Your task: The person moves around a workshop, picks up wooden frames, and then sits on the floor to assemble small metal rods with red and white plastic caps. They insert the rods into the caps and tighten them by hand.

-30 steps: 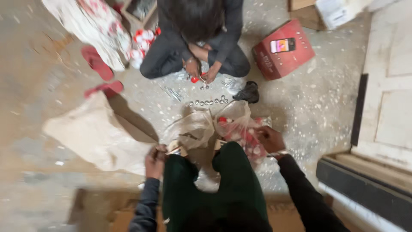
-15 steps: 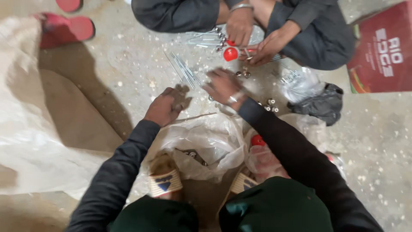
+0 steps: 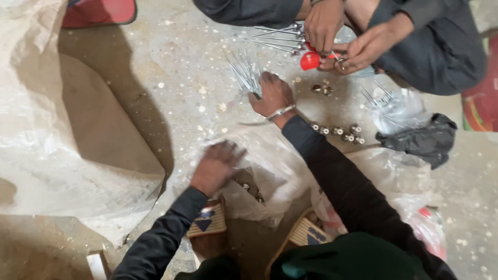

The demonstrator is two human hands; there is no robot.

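The person's right hand (image 3: 272, 96) reaches far out over the concrete floor (image 3: 171, 67), its fingers curled down onto the near end of a loose bundle of thin metal rods (image 3: 246, 72). The rods fan away from the hand toward the far side, and whether the fingers have closed around any of them I cannot tell. A metal bangle sits on that wrist.

The left hand (image 3: 215, 166) is nearer, blurred, with fingers loosely spread, resting on the crumpled clear plastic bag (image 3: 270, 171) at the person's feet; it holds nothing that I can make out.

To the right of the right arm a short row of small metal caps (image 3: 337, 132) lies on the floor. Farther off, a second seated person's hands (image 3: 342, 39) work at a red round piece (image 3: 310, 60), beside more rods.
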